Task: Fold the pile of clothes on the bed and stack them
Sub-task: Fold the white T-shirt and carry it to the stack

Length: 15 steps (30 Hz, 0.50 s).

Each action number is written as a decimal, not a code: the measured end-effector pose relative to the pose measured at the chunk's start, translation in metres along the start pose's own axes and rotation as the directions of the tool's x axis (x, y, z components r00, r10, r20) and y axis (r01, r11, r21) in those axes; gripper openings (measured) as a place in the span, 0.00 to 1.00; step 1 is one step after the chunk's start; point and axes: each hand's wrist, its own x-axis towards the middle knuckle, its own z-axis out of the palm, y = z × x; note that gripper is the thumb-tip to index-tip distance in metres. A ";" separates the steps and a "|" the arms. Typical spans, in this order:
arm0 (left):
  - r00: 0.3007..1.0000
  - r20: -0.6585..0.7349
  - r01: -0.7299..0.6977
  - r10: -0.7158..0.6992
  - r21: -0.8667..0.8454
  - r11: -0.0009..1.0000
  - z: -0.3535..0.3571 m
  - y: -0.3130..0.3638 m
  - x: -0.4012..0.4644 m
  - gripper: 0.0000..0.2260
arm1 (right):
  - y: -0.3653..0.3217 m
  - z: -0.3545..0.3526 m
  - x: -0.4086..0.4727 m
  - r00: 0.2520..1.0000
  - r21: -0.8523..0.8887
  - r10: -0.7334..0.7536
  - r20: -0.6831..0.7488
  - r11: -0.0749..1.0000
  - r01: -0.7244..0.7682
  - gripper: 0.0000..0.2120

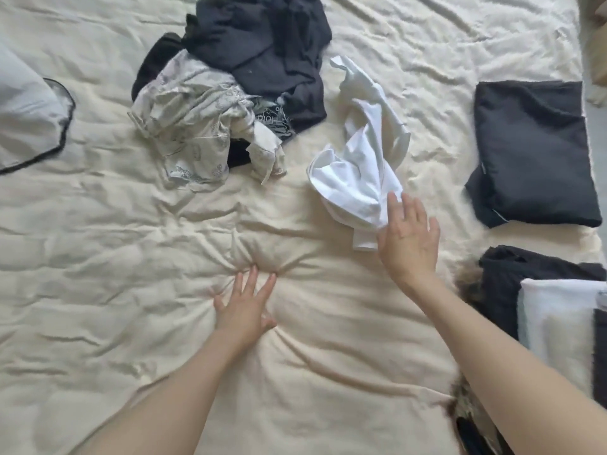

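Observation:
A crumpled white garment [359, 172] lies on the cream bedcover [131, 241], right of centre. My right hand [409, 238] is spread with straight fingers, its fingertips touching the garment's lower right edge. My left hand [246, 307] presses flat on the bedcover, holding nothing. Behind lies the unfolded pile: dark navy clothes [262, 50] on top and a pale patterned garment [197, 126] at its front left. A folded dark garment [532, 152] lies at the right. Nearer, at the right edge, is a stack with a dark piece [505, 284] and a white folded piece [558, 316].
A grey pillow [29, 119] with dark piping sits at the left edge. The bed's right edge [591, 93] runs beside the folded items. A dark patterned cloth [469, 408] shows under my right forearm.

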 end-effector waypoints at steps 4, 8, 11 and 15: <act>0.999 0.035 0.010 -0.007 -0.063 0.998 0.000 0.000 0.007 0.38 | 0.003 -0.003 0.011 0.999 0.106 -0.026 0.024 0.994 0.024 0.20; 0.996 0.084 -0.008 0.014 -0.067 0.998 -0.013 -0.004 0.011 0.37 | 0.009 -0.011 -0.001 0.996 0.108 -0.081 0.044 0.991 0.076 0.18; 0.997 0.051 -0.053 0.058 -0.103 0.993 -0.035 -0.005 0.009 0.28 | 0.003 -0.026 -0.015 0.997 0.214 -0.057 0.050 0.976 0.045 0.11; 0.993 -0.021 -0.119 0.118 -0.294 0.949 -0.064 0.003 -0.025 0.20 | -0.022 -0.056 -0.049 0.987 0.356 -0.158 0.000 0.923 0.148 0.08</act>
